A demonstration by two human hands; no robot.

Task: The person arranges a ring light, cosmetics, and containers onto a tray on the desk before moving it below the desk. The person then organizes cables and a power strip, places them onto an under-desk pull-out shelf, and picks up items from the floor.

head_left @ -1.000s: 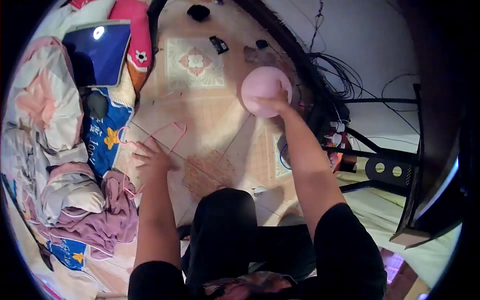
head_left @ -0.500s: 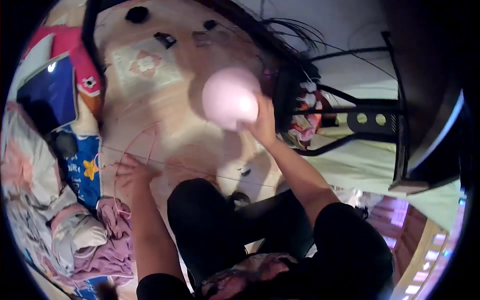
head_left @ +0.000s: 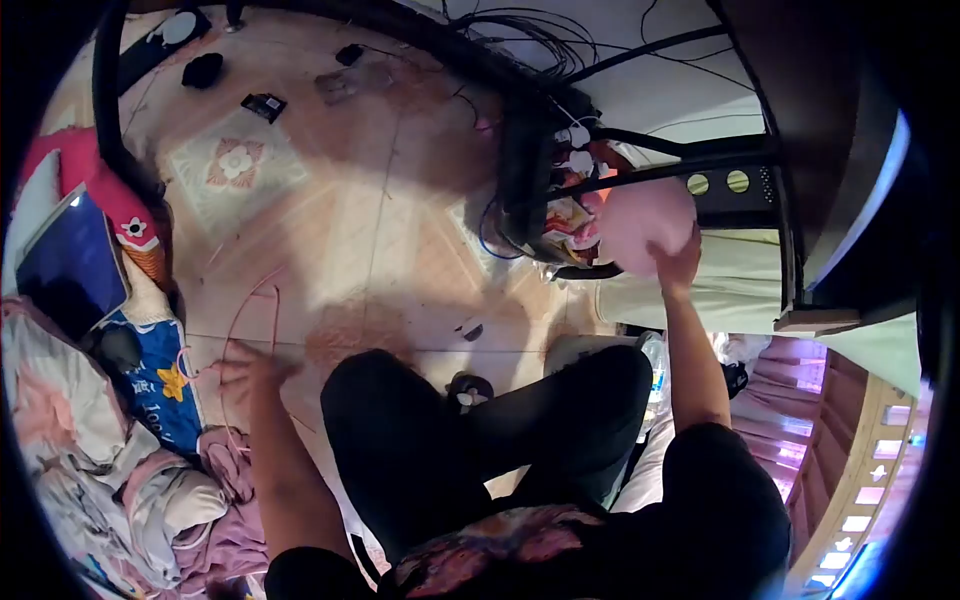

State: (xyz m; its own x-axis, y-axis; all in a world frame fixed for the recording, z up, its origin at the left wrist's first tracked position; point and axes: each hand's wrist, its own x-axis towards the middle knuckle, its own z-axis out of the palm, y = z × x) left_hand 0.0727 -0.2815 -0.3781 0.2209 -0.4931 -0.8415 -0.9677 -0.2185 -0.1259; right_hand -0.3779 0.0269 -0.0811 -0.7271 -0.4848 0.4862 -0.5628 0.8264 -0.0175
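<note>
My right hand (head_left: 680,262) is closed on a round pink balloon (head_left: 640,222), with the thumb lying over its near side and the other fingers partly hidden. The balloon is in front of a black bin (head_left: 525,185) full of colourful wrappers (head_left: 570,222) and hides part of it. My left hand (head_left: 250,368) is low over the tiled floor, palm down with fingers spread. Under and around it lies a thin pink clothes hanger (head_left: 232,318); whether the fingers touch it I cannot tell.
Crumpled clothes (head_left: 90,430), a blue printed cloth (head_left: 150,385) and a dark blue tablet-like panel (head_left: 75,255) are at left. A black metal frame (head_left: 690,155) stands at right, above a pale cloth (head_left: 690,275). Cables (head_left: 530,30) hang at the back; small dark items dot the floor.
My right hand has carried the balloon rightward, from over the floor to beside the bin and frame. My left hand stays spread by the hanger. The view has shifted slightly.
</note>
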